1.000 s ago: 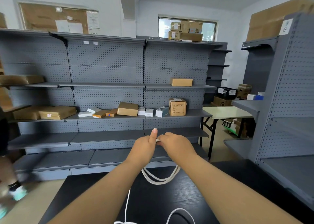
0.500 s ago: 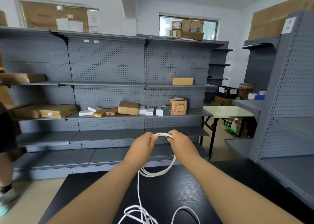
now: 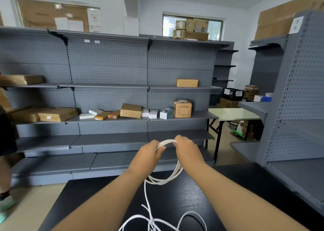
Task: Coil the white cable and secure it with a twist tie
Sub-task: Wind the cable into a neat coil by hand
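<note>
Cable [image 3: 164,181] is partly coiled — about 3 loops hang above the desk [image 3: 201,192], held at the top by the left hand [image 3: 147,156] and the right hand [image 3: 187,152], fingers [image 3: 178,139] of both curled round the bundle. A long loose tail lies tangled on the desk below, so I judge coiling roughly half done. No twist tie shows — tying is all left.
</note>
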Demonstrator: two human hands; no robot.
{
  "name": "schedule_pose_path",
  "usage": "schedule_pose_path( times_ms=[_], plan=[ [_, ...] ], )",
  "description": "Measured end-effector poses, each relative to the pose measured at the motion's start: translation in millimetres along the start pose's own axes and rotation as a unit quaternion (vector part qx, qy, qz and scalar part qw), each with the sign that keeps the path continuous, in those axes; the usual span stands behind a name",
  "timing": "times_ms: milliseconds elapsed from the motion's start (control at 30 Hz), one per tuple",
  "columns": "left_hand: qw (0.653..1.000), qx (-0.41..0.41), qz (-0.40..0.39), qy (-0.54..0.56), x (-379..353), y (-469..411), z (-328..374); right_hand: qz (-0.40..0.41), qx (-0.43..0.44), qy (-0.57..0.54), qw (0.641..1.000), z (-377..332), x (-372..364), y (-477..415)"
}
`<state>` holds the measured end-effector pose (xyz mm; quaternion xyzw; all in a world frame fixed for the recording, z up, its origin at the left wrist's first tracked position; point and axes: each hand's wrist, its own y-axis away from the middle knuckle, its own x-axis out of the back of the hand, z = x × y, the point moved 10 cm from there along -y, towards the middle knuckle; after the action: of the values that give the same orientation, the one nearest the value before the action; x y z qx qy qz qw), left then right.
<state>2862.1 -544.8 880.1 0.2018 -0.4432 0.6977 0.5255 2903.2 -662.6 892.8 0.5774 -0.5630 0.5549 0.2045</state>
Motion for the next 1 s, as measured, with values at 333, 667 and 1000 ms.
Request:
schedule_pose_path(
  times_ms=[333, 667, 1000],
  plan=[
    [0.995, 0.009, 0.007, -0.094, 4, 2, -7, -0.047, 0.004, -0.005, 0.999, -7, -9, 3],
    [0.999, 0.026, -0.005, -0.023, 5, 7, -19, -0.03, -0.015, -0.029, 0.999, 0, -4, 5],
    [0.996, 0.004, 0.035, -0.077, 19, 5, -2, -0.037, 0.047, -0.025, 0.998, -21, 0, 10]
  ],
)
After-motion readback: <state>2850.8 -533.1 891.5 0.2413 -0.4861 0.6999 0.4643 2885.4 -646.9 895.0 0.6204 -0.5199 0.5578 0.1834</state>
